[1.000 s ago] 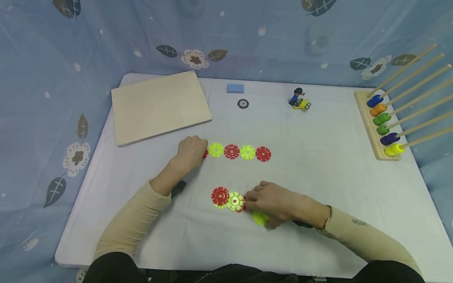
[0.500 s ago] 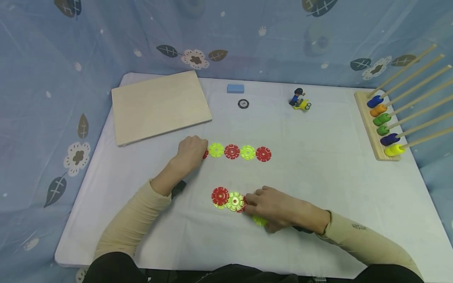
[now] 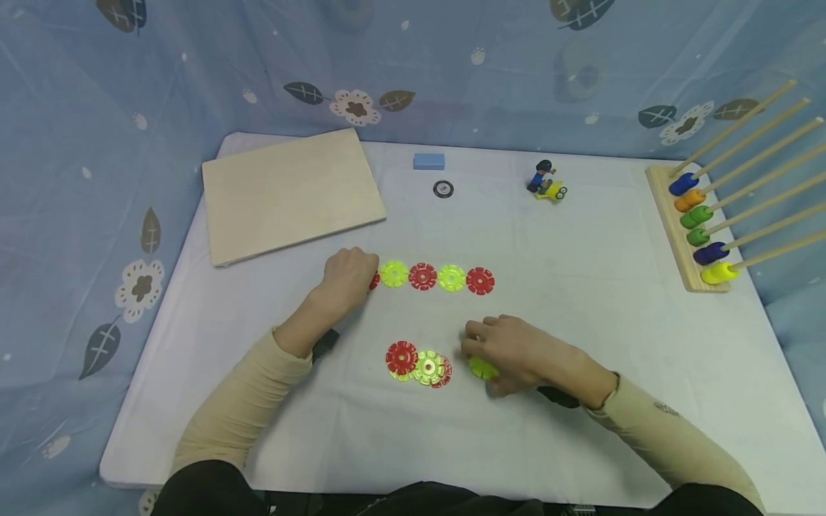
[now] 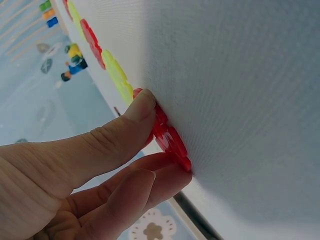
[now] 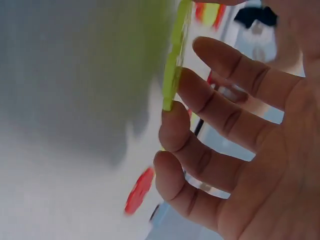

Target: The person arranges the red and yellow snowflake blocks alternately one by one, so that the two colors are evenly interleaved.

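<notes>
At the left end of a row of notched plastic discs, my left hand (image 3: 348, 276) pinches a red disc (image 4: 170, 140) between thumb and fingers, low against the white cloth. The row continues rightward with a yellow-green disc (image 3: 393, 274), a red one (image 3: 422, 276), another yellow-green one (image 3: 451, 278) and a red one (image 3: 480, 281). My right hand (image 3: 516, 351) holds a yellow-green disc (image 5: 172, 75) by its edges, thumb on one side and fingertips on the other, raised over the cloth. Left of it lies an overlapping pile with a red disc (image 3: 401, 357) and a yellow-green disc (image 3: 429, 367) on top.
A pale board (image 3: 293, 197) lies at the back left. Behind the row are a blue block (image 3: 429, 162), a black round chip (image 3: 443, 189) and a toy figure (image 3: 540, 175) with a yellow vehicle. A wooden peg rack with coloured beads (image 3: 697, 236) stands at the right edge.
My right hand has drawn the yellow-green disc away from the pile, up and to the right, uncovering the pile's right-hand red disc. The left hand has stayed in place.
</notes>
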Motion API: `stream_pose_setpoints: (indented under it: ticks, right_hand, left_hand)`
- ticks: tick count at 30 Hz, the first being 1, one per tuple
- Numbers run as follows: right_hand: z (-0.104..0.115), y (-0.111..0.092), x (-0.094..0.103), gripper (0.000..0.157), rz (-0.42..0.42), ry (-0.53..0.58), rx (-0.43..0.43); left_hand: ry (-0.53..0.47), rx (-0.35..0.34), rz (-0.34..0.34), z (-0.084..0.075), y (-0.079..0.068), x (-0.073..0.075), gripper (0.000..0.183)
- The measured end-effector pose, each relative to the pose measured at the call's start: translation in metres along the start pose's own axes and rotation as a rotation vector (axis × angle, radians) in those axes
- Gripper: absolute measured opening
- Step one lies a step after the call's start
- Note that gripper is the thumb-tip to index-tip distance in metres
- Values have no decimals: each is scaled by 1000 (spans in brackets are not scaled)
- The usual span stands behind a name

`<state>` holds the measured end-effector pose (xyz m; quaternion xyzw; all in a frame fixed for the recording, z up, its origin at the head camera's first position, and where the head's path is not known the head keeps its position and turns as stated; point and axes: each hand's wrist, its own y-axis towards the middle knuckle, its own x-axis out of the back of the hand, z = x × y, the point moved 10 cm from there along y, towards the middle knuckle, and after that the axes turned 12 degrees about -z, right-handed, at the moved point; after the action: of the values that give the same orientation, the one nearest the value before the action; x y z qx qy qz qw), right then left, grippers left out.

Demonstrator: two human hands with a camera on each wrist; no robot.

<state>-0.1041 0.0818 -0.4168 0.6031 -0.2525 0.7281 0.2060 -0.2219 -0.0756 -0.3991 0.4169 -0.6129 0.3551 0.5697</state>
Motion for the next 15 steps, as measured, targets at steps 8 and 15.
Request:
stream_pose_setpoints:
  ticks: [8, 15]
  right_hand:
    - [-57, 2, 19, 46, -97, 42, -134]
    - [-111, 2, 29, 48, -132, 48, -285]
  left_hand:
    - [-2, 1, 7, 1, 0, 0, 4]
    - [-3, -2, 11, 0, 0, -1, 5]
